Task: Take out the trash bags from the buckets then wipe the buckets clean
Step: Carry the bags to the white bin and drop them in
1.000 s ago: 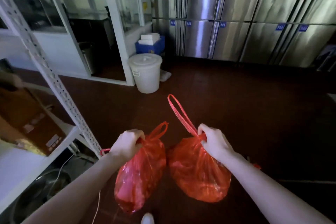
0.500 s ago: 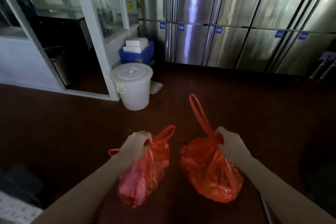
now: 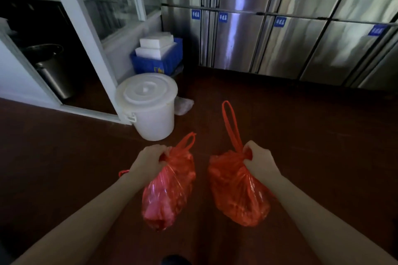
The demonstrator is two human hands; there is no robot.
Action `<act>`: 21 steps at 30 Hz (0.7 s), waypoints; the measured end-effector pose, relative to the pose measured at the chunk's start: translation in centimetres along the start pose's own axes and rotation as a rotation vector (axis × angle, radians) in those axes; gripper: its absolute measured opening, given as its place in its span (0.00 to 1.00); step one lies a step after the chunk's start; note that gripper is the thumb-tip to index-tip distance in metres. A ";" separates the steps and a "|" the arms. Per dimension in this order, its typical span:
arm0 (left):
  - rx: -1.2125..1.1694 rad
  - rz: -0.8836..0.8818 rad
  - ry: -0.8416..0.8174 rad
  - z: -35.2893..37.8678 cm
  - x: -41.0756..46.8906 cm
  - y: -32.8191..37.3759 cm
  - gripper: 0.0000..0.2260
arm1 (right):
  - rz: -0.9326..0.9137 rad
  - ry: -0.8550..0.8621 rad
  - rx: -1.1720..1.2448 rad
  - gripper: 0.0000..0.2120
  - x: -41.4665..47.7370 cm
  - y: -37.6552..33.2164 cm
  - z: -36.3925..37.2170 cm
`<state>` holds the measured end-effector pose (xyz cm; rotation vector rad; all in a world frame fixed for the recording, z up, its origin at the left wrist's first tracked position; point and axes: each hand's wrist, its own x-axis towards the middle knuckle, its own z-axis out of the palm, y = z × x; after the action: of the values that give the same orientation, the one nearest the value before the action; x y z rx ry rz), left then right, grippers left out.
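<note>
The left hand (image 3: 150,158) is closed into a fist round the gathered neck of a red trash bag (image 3: 170,191). Its fingers are curled tight over the twisted plastic, and one handle loop sticks up past the knuckles. The bag hangs full from the fist, clear of the dark red floor (image 3: 301,135). A short red strip shows by the left wrist.

The right hand (image 3: 258,158) is closed in the same way on the neck of a second red trash bag (image 3: 237,193), fingers and thumb wrapped round the bunched top. A long handle loop (image 3: 231,122) stands up from that grip. This bag also hangs full, and the two bags are near each other between the forearms without touching.

Ahead of the left hand, a white bucket (image 3: 155,122) stands on the floor with its lid (image 3: 146,90) on, against the foot of a white-framed glass partition (image 3: 90,34). A crumpled pale scrap (image 3: 183,106) lies just beside the bucket. Behind it sits a blue crate (image 3: 157,62) holding white foam boxes (image 3: 156,44). Steel cabinet doors (image 3: 290,45) with small blue labels line the far edge of the floor. A metal bin (image 3: 53,71) stands in the dark space behind the partition.
</note>
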<state>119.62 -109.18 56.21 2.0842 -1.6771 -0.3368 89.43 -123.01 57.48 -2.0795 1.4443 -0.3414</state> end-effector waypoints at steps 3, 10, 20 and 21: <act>-0.014 -0.035 0.013 0.7 7.5 -1.4 0.06 | 0.000 -0.001 0.011 0.10 8.2 -0.6 -0.4; -0.024 -0.060 -0.045 4.4 26.0 -7.1 0.06 | 0.013 -0.031 -0.003 0.10 27.3 -1.7 1.0; -0.113 -0.136 -0.121 6.8 49.2 -13.5 0.08 | 0.109 -0.095 -0.032 0.10 50.4 -3.8 3.1; -0.107 -0.143 -0.121 7.1 51.4 -14.1 0.08 | 0.122 -0.096 -0.026 0.10 52.7 -3.9 3.5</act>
<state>140.62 -157.95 47.54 2.1456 -1.5426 -0.5959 114.34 -169.34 50.95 -1.9888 1.5162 -0.1733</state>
